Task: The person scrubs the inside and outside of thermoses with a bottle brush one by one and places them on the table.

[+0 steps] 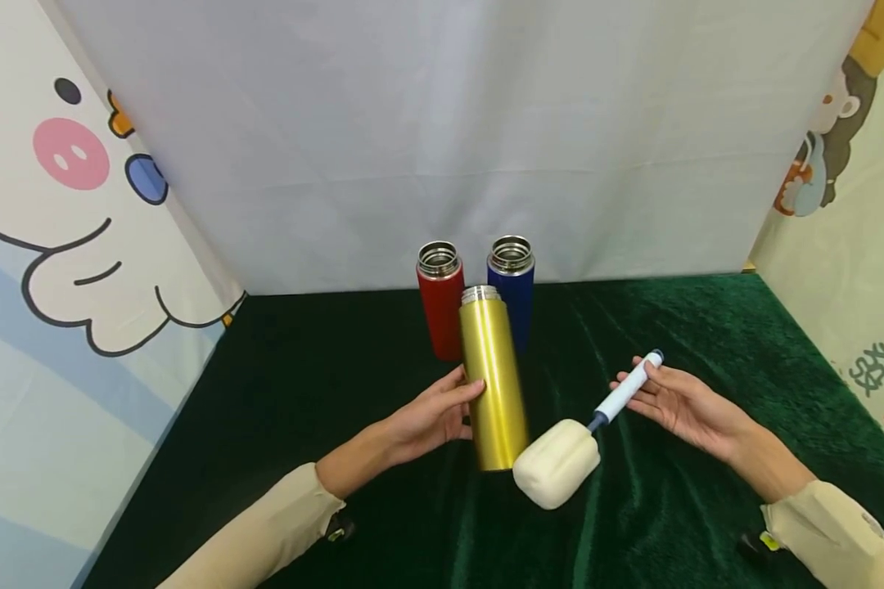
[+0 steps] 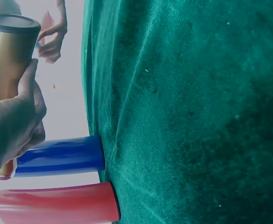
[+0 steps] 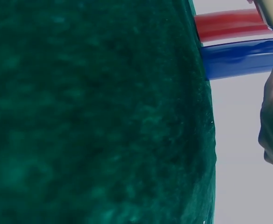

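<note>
Left hand (image 1: 429, 415): fingers curled against the side of the yellow bottle (image 1: 495, 388), thumb across its front; grasp holds. Right hand (image 1: 688, 409): thumb and fingers pinch the pale blue handle (image 1: 623, 394) of a brush near its far end.

Yellow bottle: raised off the surface (image 1: 324, 368), tilted, silver open mouth away from the person, base toward the person. Left wrist view shows the dark base and the gap over the cloth.

Brush: held slanting, cream sponge head (image 1: 557, 463) down and to the left, beside the lower end of the yellow bottle. Contact between the two: cannot tell.

Beyond the yellow bottle: red bottle (image 1: 440, 315) on the left, blue bottle (image 1: 517, 307) on the right. Both stand upright on the surface, side by side, mouths open with silver rims. In the head view the yellow bottle partly covers both.

Surface covering: dark green plush, creased. Behind: plain white curtain (image 1: 324, 123). Left side: panel with a cartoon pig nose (image 1: 70, 154).
</note>
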A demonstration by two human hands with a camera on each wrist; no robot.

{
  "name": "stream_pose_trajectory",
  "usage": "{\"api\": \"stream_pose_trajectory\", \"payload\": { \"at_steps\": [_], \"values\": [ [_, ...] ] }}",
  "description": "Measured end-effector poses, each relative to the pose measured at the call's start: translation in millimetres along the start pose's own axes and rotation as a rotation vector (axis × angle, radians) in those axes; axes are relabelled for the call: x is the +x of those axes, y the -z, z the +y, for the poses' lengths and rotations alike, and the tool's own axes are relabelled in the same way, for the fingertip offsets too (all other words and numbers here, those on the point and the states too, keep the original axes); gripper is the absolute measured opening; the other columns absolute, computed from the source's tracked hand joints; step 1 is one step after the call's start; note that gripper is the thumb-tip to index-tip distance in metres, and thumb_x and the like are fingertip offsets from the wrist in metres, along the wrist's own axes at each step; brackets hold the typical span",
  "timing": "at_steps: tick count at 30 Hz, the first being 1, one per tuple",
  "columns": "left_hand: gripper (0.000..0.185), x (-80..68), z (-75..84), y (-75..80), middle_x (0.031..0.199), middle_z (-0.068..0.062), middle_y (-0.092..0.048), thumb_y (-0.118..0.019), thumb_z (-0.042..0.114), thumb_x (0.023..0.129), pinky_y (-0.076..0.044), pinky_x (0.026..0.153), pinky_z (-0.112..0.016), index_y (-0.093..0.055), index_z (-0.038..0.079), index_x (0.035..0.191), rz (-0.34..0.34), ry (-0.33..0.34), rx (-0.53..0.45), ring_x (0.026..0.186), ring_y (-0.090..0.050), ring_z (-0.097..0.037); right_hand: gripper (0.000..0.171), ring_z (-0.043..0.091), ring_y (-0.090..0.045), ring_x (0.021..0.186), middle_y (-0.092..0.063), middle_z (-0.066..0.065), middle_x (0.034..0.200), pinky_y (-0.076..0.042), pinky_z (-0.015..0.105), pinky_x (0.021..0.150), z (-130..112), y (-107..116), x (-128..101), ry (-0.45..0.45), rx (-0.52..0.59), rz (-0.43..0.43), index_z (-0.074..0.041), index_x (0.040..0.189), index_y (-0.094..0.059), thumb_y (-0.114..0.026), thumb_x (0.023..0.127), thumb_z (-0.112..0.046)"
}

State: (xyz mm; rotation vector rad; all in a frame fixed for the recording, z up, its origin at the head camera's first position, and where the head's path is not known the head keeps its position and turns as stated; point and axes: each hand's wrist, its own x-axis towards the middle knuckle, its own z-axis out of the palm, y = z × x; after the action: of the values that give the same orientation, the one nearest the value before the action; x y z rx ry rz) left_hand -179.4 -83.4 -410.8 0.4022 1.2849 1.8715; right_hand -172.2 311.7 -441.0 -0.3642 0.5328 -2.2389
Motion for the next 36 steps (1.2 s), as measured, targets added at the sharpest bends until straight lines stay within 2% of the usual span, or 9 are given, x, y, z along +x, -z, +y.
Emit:
{"api": "stream_pose_trajectory", "payload": {
  "at_steps": [6, 12, 16, 19, 23, 27, 31, 33, 36],
  "values": [
    [0.052, -1.2, -2.6, -0.7, 0.130, -0.003, -0.056, -0.043, 0.028, 0.110, -0.055, 0.095, -0.040, -0.025, 0.011, 0.156, -0.041, 0.018, 0.014, 0.118, -0.059, -0.017, 0.046, 0.029, -0.057, 0.137, -0.059, 0.018, 0.139, -0.042, 0.038, 0.117, -7, -8, 11, 0.045, 0.055, 0.061, -0.002, 0.132, -0.053, -0.014, 0.113, -0.016],
    [0.061, -2.5, -6.2, -1.0, 0.138, -0.003, -0.050, -0.048, 0.030, 0.108, -0.055, 0.096, -0.042, -0.017, 0.013, 0.159, -0.096, 0.030, 0.017, 0.122, -0.057, -0.019, 0.020, 0.034, -0.062, 0.129, -0.062, 0.022, 0.134, -0.041, 0.039, 0.118, -7, -22, 23, 0.216, 0.311, 0.256, -0.007, 0.125, -0.050, -0.037, 0.111, -0.013],
    [0.061, -2.6, -6.0, -2.9, 0.133, -0.003, -0.053, -0.053, 0.032, 0.106, -0.055, 0.098, -0.043, -0.022, 0.015, 0.157, -0.083, 0.039, 0.025, 0.119, -0.059, -0.018, 0.012, 0.034, -0.062, 0.127, -0.063, 0.022, 0.131, -0.036, 0.038, 0.122, -4, -25, 25, 0.307, 0.422, 0.336, -0.010, 0.120, -0.050, -0.047, 0.108, -0.010],
    [0.059, -3.5, -5.4, -3.2, 0.131, -0.003, -0.054, -0.051, 0.032, 0.107, -0.054, 0.098, -0.043, -0.022, 0.019, 0.157, -0.061, 0.039, 0.014, 0.117, -0.060, -0.018, 0.012, 0.033, -0.062, 0.128, -0.063, 0.021, 0.131, -0.035, 0.037, 0.123, -2, -23, 22, 0.296, 0.443, 0.339, -0.009, 0.119, -0.051, -0.047, 0.108, -0.010],
    [0.062, -4.7, -3.8, -1.8, 0.137, -0.004, -0.050, -0.049, 0.031, 0.108, -0.053, 0.102, -0.044, -0.016, 0.025, 0.160, -0.034, 0.029, -0.002, 0.121, -0.058, -0.019, 0.023, 0.033, -0.060, 0.131, -0.062, 0.021, 0.134, -0.038, 0.039, 0.122, 1, -15, 13, 0.202, 0.381, 0.246, -0.007, 0.122, -0.053, -0.035, 0.112, -0.017],
    [0.057, -3.7, -0.5, -0.5, 0.138, -0.005, -0.050, -0.046, 0.027, 0.109, -0.051, 0.106, -0.047, -0.020, 0.020, 0.159, 0.002, 0.015, 0.019, 0.122, -0.058, -0.019, 0.040, 0.031, -0.058, 0.134, -0.062, 0.018, 0.137, -0.042, 0.040, 0.118, 4, -5, 5, 0.117, 0.175, 0.131, -0.006, 0.130, -0.054, -0.021, 0.113, -0.019],
    [0.052, -1.9, 0.2, 0.6, 0.138, -0.006, -0.052, -0.041, 0.026, 0.110, -0.052, 0.104, -0.048, -0.024, 0.015, 0.158, 0.023, 0.006, 0.044, 0.121, -0.059, -0.019, 0.045, 0.029, -0.061, 0.131, -0.064, 0.015, 0.135, -0.048, 0.039, 0.113, 7, 1, 1, 0.102, -0.006, 0.122, -0.006, 0.134, -0.056, -0.017, 0.113, -0.016],
    [0.054, -1.6, -0.8, 0.8, 0.137, -0.006, -0.052, -0.041, 0.028, 0.110, -0.054, 0.100, -0.045, -0.022, 0.014, 0.159, 0.024, 0.005, 0.035, 0.120, -0.059, -0.019, 0.045, 0.028, -0.062, 0.130, -0.064, 0.015, 0.135, -0.049, 0.038, 0.112, 7, 2, -1, 0.100, -0.019, 0.138, -0.006, 0.133, -0.057, -0.018, 0.113, -0.015],
    [0.057, -1.8, -2.7, 0.8, 0.135, -0.004, -0.053, -0.043, 0.029, 0.109, -0.055, 0.097, -0.042, -0.020, 0.014, 0.159, 0.020, 0.007, 0.019, 0.118, -0.060, -0.018, 0.042, 0.029, -0.063, 0.129, -0.064, 0.016, 0.134, -0.049, 0.038, 0.112, 7, 2, 0, 0.108, 0.029, 0.168, -0.005, 0.131, -0.058, -0.021, 0.113, -0.016]
  ]
}}
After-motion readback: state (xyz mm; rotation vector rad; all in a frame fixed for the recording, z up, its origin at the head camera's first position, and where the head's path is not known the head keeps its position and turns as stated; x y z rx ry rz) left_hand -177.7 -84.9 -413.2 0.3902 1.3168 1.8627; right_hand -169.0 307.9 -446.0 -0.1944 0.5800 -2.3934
